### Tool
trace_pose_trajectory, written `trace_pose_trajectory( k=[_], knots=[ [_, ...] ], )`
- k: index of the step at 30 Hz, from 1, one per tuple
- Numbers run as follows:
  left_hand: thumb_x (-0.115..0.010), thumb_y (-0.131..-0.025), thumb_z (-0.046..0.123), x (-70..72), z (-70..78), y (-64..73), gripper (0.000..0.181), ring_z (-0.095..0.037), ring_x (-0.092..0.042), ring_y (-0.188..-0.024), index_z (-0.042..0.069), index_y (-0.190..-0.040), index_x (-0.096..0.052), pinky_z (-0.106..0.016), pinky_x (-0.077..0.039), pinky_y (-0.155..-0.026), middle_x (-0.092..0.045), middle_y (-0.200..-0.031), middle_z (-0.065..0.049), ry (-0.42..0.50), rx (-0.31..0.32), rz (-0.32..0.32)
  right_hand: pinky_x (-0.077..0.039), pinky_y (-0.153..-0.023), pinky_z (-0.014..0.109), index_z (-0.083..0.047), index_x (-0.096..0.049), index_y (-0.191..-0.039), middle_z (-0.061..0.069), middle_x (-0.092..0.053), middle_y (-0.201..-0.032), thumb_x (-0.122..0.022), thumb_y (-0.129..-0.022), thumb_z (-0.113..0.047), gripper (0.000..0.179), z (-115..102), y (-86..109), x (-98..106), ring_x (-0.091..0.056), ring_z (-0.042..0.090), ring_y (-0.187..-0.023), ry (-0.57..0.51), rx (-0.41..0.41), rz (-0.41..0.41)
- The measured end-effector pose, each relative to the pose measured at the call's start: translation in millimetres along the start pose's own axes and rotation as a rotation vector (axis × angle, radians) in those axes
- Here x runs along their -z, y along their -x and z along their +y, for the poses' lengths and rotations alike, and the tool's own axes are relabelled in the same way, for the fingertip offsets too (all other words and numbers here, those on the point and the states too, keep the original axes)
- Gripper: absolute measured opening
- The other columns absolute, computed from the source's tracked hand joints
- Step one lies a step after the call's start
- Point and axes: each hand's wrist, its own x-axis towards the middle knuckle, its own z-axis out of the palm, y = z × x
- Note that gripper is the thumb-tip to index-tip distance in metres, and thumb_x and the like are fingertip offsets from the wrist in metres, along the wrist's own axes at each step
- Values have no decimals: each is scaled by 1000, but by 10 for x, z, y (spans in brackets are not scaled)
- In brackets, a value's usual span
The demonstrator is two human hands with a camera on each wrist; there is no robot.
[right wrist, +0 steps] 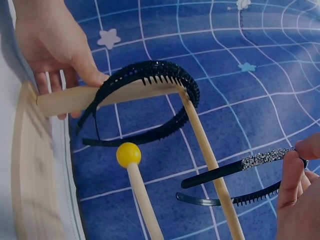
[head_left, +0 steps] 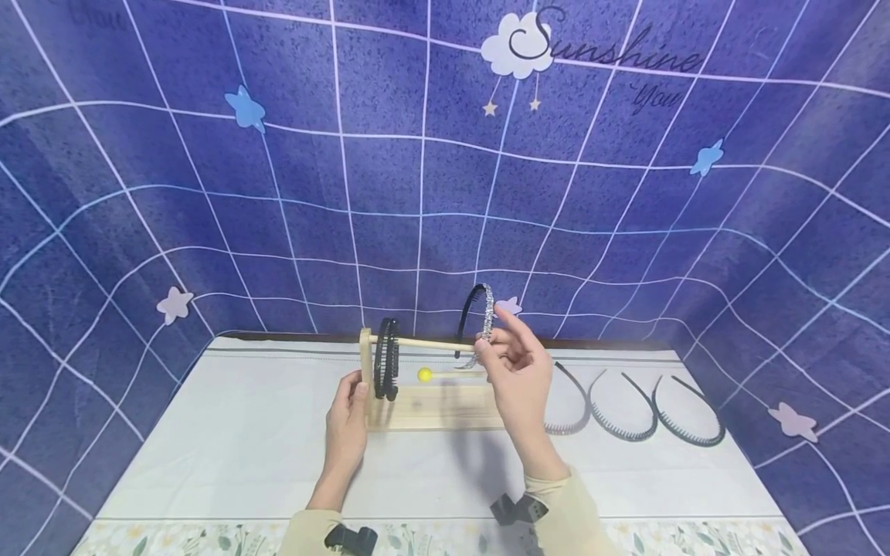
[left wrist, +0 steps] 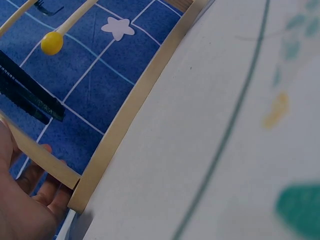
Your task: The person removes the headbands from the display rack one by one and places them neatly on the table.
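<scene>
In the head view, my left hand (head_left: 346, 425) grips the upright post (head_left: 366, 386) of a wooden rack, thumb on one side and fingers on the other. My right hand (head_left: 518, 378) pinches a headband (head_left: 488, 309) covered in silver sparkles, with black toothed ends. In the right wrist view the rack's upper rod (right wrist: 207, 157) runs between the two ends of that headband. Black toothed headbands (head_left: 386, 359) hang together on the upper rod close to the post. Below them, a lower rod ends in a yellow ball (right wrist: 128, 155).
Several more headbands (head_left: 623, 436) lie in a row on the white table cover (head_left: 229, 448), right of the rack. The rack's flat wooden base (head_left: 431, 417) rests on the table. Behind stands a blue curtain (head_left: 382, 177) with grid lines and stars.
</scene>
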Motion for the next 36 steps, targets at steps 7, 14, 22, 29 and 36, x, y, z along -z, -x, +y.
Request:
trace_pose_trajectory(
  k=[7, 14, 22, 29, 36],
  knots=[
    [-40, -120, 48, 2, -8, 4, 56, -45, -56, -148, 9, -159, -52, -65, -47, -120, -62, -155, -22, 1, -1, -4, -50, -52, 13, 2, -72, -143, -1, -78, -92, -81, -92, 12, 53, -16, -15, 118, -66, 2, -68, -3, -15, 11],
    [-41, -121, 46, 5, 0, 11, 54, -46, -57, -147, 8, -158, -53, -66, -47, -120, -62, -155, -23, -5, -16, 7, -53, -55, 14, 5, -70, -143, 3, -79, -94, -78, -95, 10, 49, -31, -20, 268, -68, 3, -70, 8, -18, 23],
    [-42, -121, 43, 7, 26, 26, 53, -46, -55, -149, 7, -159, -53, -65, -45, -122, -60, -157, -23, 1, -22, 1, -51, -55, 14, 5, -68, -145, -4, -77, -92, -76, -95, 15, 52, -76, -48, 402, -69, 3, -71, -19, -56, 67],
    [-42, -121, 43, 11, 22, 26, 53, -46, -56, -148, 7, -158, -53, -65, -46, -121, -62, -155, -23, -2, -28, 9, -51, -54, 14, 3, -68, -146, -3, -77, -93, -74, -97, 15, 50, -123, -79, 501, -70, 4, -75, -38, -43, 78],
    [-41, -121, 45, -6, 5, 11, 55, -47, -56, -147, 7, -157, -53, -67, -46, -120, -62, -154, -24, -1, -24, 17, -51, -53, 15, 4, -70, -143, -2, -77, -91, -73, -96, 18, 49, -151, -126, 612, -70, 5, -71, -60, -20, 119]
  ],
)
